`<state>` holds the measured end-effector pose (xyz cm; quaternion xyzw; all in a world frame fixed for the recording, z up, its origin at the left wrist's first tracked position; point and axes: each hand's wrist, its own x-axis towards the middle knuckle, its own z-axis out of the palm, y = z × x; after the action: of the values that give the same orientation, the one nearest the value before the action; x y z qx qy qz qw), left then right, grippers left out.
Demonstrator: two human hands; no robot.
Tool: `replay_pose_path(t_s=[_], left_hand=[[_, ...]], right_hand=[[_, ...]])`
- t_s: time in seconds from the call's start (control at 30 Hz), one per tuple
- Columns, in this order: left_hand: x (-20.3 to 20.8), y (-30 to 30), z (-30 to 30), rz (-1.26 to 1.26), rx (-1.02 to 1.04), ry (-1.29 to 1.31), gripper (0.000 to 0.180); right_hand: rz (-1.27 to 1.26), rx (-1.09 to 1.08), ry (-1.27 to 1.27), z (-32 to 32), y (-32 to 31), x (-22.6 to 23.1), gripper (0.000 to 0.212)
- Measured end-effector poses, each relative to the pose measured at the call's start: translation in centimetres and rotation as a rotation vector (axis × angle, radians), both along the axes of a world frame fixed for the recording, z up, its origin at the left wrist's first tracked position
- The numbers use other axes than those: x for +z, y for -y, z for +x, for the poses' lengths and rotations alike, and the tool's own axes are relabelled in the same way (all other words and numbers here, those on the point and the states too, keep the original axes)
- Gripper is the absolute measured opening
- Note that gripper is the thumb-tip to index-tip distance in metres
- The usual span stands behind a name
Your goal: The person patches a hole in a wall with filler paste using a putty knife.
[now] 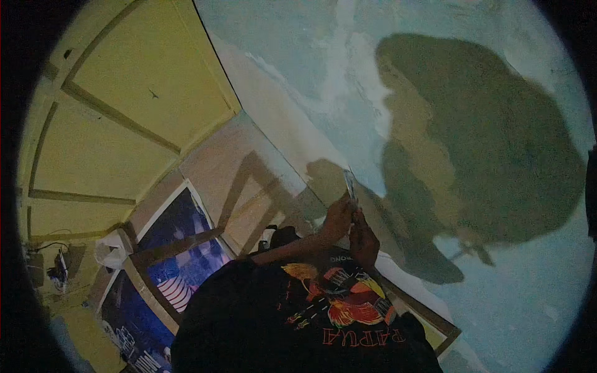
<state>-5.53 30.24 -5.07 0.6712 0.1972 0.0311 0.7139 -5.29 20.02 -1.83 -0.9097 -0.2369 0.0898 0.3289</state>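
Observation:
My left hand [339, 216] and my right hand [364, 241] are close together in front of my chest, near the wall. Their fingers are closed around a slim, pale, shiny tool [350, 185] that points up from between them. Dim light and its small size keep me from telling what kind it is. The left hand sits higher on it, and the right is just below and to the side. Beside the hands is the patchy pale blue and white wall [323, 68], where shadows of a head and of hands fall. I cannot tell whether the tool's tip touches the wall.
A yellow panelled surface [143, 74] fills the upper left. Lower left, a blue printed poster [180, 248] lies behind brown bars [180, 244], with a white crumpled thing [113, 250] at their end. Another wooden corner [444, 332] shows at lower right. Cables [59, 267] hang far left.

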Motion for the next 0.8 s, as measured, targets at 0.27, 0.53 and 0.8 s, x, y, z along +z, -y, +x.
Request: replay_pose_path(t_s=[0.27, 0.53, 0.8], left_hand=[[3.3, -1.1, 1.0, 0.062, 0.095, 0.04, 0.027], [3.9, 0.4, 0.4, 0.09, 0.142, 0.275, 0.032], [1.1, -1.9, -0.2, -0.082, 0.129, 0.233, 0.035]], right_hand=[[0.193, 0.0, 0.001, 1.0, -1.2, 0.7, 0.036], [0.17, 0.045, 0.14, 0.6, 0.6, 0.5, 0.036], [0.165, 0.075, 0.08, 0.2, -2.2, 1.3, 0.035]])
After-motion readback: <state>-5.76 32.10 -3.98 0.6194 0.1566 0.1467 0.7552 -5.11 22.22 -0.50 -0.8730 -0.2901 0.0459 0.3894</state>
